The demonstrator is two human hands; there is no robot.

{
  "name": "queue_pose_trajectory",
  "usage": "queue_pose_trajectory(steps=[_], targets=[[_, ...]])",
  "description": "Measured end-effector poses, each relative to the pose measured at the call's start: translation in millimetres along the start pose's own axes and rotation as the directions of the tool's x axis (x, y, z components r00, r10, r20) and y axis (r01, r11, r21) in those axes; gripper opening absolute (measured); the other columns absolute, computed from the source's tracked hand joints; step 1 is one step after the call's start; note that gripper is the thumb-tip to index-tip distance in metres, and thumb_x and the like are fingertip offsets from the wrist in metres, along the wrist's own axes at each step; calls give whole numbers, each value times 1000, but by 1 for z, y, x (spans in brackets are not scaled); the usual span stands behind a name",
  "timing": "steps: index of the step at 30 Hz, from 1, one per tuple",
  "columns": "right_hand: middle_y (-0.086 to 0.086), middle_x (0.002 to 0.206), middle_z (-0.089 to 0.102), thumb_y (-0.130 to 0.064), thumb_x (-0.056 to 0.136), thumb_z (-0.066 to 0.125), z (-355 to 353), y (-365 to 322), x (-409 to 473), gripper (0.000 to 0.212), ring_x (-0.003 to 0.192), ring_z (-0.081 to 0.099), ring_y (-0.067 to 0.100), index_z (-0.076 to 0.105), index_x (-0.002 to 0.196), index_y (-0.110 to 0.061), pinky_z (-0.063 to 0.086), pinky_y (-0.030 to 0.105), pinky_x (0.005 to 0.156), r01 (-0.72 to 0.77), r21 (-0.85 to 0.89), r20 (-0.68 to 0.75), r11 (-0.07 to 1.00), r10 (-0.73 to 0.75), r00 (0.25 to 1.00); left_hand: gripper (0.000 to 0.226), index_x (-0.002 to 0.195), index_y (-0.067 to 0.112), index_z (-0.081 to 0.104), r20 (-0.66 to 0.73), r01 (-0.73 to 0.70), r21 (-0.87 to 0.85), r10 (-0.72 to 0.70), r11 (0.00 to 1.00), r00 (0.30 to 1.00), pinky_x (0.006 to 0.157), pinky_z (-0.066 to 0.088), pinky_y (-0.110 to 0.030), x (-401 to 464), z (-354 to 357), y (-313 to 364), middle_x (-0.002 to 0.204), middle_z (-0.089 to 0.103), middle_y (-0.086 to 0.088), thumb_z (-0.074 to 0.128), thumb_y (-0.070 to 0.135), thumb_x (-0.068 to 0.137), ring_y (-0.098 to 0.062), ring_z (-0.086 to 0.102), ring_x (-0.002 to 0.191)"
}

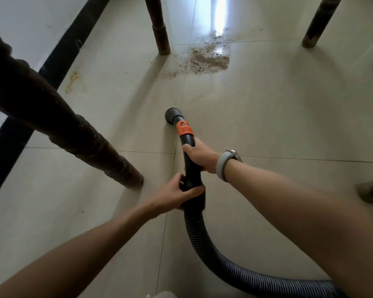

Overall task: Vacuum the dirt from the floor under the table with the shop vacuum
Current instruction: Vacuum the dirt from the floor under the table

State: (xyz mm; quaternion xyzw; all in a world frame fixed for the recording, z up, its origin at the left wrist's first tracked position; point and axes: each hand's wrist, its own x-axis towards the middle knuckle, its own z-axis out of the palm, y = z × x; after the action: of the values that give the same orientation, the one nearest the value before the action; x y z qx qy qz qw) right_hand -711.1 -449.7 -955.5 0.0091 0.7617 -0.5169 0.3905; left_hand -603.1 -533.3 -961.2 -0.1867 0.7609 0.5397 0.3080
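Low over the tiled floor (267, 117), the right hand (199, 154) wraps its fingers around the black wand (187, 147) just behind an orange collar (184, 128), a grey watch (225, 163) on its wrist. The left hand (177, 193) grips the wand's rear cuff where the ribbed hose (199, 244) joins and curves off to the lower right. At the wand's front a round black nozzle (171, 114) sits close to the floor, whether touching cannot be told. Well ahead of it, a patch of sandy dirt (207, 59) lies between two far wooden legs (158, 24). A nearer leg (78, 134) slants in from the left. No writing on the vacuum parts can be read.
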Motion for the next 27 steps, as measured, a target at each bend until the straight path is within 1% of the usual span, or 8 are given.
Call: queue_pose_trajectory(steps=[3, 5, 7, 9, 11, 13, 20, 27], targets=[[11, 92, 51, -20, 94, 45, 19, -4, -6, 30, 87, 54, 31, 39, 120, -8, 50, 51, 90, 19, -47, 36, 999, -17, 999, 55, 131, 14, 43, 203, 138, 122, -161, 983, 966, 88, 53, -31, -6, -24, 0, 115, 62, -2, 57, 46, 88, -15, 63, 101], [14, 99, 52, -24, 94, 45, 24, 2, -13, 40, 87, 56, 32, 33, 130, -11, 50, 52, 89, -3, -55, 24, 998, 5, 1000, 58, 134, 15, 44, 252, 215, 215, -267, 953, 930, 93, 50, -32, -9, -41, 2, 122, 58, -2, 56, 47, 87, -17, 60, 108], [15, 100, 55, -26, 94, 45, 22, 11, -22, 40, 85, 58, 32, 32, 131, -14, 52, 53, 87, -32, -38, -9, 999, 31, 999, 58, 135, 16, 44, 192, 280, 288, -342, 916, 920, 95, 48, -35, -11, -54, 4, 127, 53, -3, 58, 46, 87, -20, 56, 113], [17, 103, 57, -27, 94, 44, 17, 18, -34, 39, 84, 60, 33, 33, 130, -15, 53, 53, 85, -63, -22, -58, 998, 62, 996, 53, 134, 15, 46, 24, 318, 278, -338, 906, 941, 92, 46, -35, -14, -57, 7, 129, 52, -6, 56, 44, 90, -22, 54, 113], [20, 110, 58, -29, 94, 44, 14, 20, -49, 41, 92, 62, 38, 33, 130, -14, 52, 53, 86, -104, -14, -117, 994, 102, 988, 46, 132, 13, 47, -170, 303, 100, -284, 948, 944, 89, 45, -35, -18, -51, 13, 126, 54, -8, 50, 40, 96, -21, 54, 107], [21, 117, 56, -30, 95, 43, 14, 20, -69, 43, 101, 59, 39, 29, 133, -14, 49, 48, 90, -154, -11, -151, 988, 150, 977, 42, 131, 10, 47, -275, 269, -54, -273, 962, 922, 87, 45, -35, -26, -38, 27, 117, 56, -7, 46, 36, 98, -20, 54, 103], [20, 126, 52, -31, 97, 41, -17, 28, -153, 54, 112, 54, 37, 20, 144, -14, 43, 39, 94, -370, 17, -213, 929, 365, 906, 28, 119, 13, 51, -257, 284, -55, -289, 957, 922, 89, 44, -37, -64, 19, 90, 103, 53, -8, 43, 32, 100, -21, 51, 97], [21, 125, 54, -28, 97, 43, -81, 24, -242, 55, 108, 56, 39, 20, 144, -11, 45, 39, 89, -440, -28, -303, 898, 412, 860, 19, 109, 13, 53, -176, 305, -18, -303, 952, 937, 81, 42, -34, -130, 59, 151, 80, 50, -1, 45, 28, 98, -22, 50, 89]])
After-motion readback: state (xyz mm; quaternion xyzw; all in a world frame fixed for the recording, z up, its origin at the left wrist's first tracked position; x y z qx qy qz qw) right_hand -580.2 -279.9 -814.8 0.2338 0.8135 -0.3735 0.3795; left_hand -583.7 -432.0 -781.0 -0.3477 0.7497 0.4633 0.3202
